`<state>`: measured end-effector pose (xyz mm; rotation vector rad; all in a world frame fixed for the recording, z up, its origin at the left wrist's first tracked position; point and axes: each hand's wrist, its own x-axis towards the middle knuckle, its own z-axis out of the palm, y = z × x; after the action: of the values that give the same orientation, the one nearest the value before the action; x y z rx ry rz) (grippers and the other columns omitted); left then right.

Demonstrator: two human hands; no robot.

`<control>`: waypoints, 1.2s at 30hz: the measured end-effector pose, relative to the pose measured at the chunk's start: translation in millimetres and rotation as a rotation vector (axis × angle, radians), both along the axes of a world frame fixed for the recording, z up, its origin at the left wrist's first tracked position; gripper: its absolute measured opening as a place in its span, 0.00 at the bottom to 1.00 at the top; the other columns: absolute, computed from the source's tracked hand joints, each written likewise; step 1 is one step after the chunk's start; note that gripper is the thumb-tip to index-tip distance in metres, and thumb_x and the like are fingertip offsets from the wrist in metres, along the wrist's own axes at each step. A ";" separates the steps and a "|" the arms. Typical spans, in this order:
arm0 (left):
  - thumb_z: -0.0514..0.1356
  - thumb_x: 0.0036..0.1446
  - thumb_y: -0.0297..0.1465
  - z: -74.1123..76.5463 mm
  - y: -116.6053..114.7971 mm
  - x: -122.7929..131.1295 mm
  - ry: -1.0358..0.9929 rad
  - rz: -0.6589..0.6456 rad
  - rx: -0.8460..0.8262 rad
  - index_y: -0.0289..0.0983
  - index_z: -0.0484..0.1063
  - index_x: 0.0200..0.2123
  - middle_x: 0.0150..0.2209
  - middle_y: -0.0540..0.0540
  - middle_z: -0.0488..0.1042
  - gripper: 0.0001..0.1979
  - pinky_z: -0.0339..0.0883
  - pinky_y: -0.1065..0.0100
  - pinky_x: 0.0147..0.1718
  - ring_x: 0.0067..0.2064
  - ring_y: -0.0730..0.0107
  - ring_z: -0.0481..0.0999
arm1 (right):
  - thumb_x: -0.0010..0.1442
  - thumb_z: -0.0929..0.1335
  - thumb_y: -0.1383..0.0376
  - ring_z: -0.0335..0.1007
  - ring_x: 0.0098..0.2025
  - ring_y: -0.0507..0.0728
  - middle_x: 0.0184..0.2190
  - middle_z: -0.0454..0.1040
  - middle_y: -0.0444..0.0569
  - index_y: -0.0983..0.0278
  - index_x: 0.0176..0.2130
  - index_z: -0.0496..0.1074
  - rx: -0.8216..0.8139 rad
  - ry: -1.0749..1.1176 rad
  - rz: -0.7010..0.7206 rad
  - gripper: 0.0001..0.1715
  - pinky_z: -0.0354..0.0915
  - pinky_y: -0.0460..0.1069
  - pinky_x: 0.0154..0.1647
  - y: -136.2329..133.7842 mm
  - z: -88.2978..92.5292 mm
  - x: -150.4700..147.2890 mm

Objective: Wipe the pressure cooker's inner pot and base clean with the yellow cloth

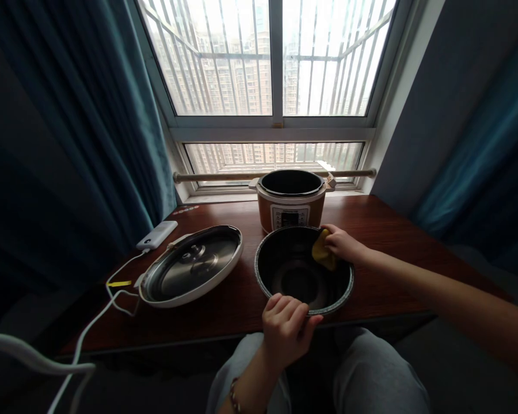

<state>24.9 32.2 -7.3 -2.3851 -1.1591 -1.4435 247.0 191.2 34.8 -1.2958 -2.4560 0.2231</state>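
A dark inner pot with a speckled pale rim stands at the front of the table, its mouth tipped toward me. My left hand grips the near rim, fingers curled over it. At the right side of the rim, my right hand is closed on a yellow cloth, which hangs against the pot's inner wall. Behind the pot is the brown and white electric pressure cooker with a control panel on its front. The cooker's lid lies upside down to the left, its metal inner side up.
The reddish-brown wooden table reaches to the window. A white power bank lies at the back left. Its white cable, with a yellow tie, runs off the left edge. A blue curtain hangs at the left.
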 end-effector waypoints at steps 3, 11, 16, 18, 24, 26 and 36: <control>0.58 0.53 0.32 -0.5 -0.2 0.0 0.018 0.008 0.006 0.38 0.68 0.27 0.22 0.50 0.70 0.05 0.58 0.63 0.34 0.28 0.70 0.69 | 0.53 0.65 0.71 0.60 0.54 0.63 0.57 0.57 0.57 0.68 0.23 0.73 -0.096 0.053 -0.049 0.10 0.55 0.54 0.58 -26.7 3.3 9.8; 0.58 0.53 0.32 0.5 -1.4 0.5 0.060 0.028 0.002 0.38 0.68 0.27 0.23 0.50 0.71 0.05 0.60 0.64 0.35 0.30 0.69 0.71 | 0.59 0.60 0.68 0.58 0.56 0.62 0.50 0.67 0.58 0.66 0.26 0.70 -0.125 0.105 0.000 0.14 0.54 0.57 0.58 -94.9 9.9 1.5; 0.57 0.53 0.31 2.3 -3.6 0.0 0.065 -0.012 -0.025 0.38 0.69 0.30 0.29 0.48 0.74 0.03 0.63 0.63 0.39 0.36 0.67 0.74 | 0.58 0.59 0.68 0.67 0.43 0.58 0.39 0.72 0.57 0.67 0.30 0.70 -0.145 0.159 -0.013 0.12 0.62 0.52 0.47 -119.9 7.5 -29.4; 0.57 0.54 0.30 5.1 -4.8 -3.6 0.036 -0.078 -0.023 0.37 0.69 0.36 0.34 0.45 0.75 0.06 0.64 0.61 0.42 0.41 0.64 0.73 | 0.59 0.58 0.67 0.68 0.36 0.56 0.34 0.73 0.54 0.67 0.31 0.70 -0.161 0.169 -0.041 0.14 0.63 0.50 0.41 -125.9 10.7 -42.6; 0.58 0.53 0.32 24.6 -6.3 -21.8 -0.057 -0.078 -0.035 0.37 0.61 0.51 0.52 0.38 0.66 0.21 0.63 0.55 0.50 0.56 0.57 0.63 | 0.60 0.57 0.62 0.66 0.31 0.55 0.27 0.72 0.52 0.66 0.26 0.67 -0.338 0.411 -0.297 0.17 0.60 0.48 0.32 -133.1 24.4 -78.7; 0.60 0.52 0.34 33.9 -5.9 -25.4 0.049 -0.058 -0.029 0.38 0.63 0.51 0.51 0.40 0.68 0.22 0.59 0.51 0.53 0.56 0.56 0.63 | 0.60 0.57 0.60 0.67 0.30 0.54 0.26 0.71 0.51 0.65 0.25 0.65 -0.448 0.594 -0.384 0.17 0.61 0.47 0.30 -133.8 24.4 -90.8; 0.56 0.55 0.28 55.1 -4.2 -50.1 0.310 0.050 -0.040 0.43 0.74 0.32 0.36 0.49 0.73 0.07 0.45 0.46 0.56 0.47 0.63 0.67 | 0.50 0.61 0.74 0.69 0.38 0.54 0.36 0.75 0.48 0.65 0.38 0.73 -0.504 0.218 0.078 0.17 0.62 0.47 0.40 -133.6 40.8 -67.1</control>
<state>-25.2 28.0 47.7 -2.4724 -1.1668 -0.9970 180.0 57.5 75.6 -1.2733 -2.3413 1.0010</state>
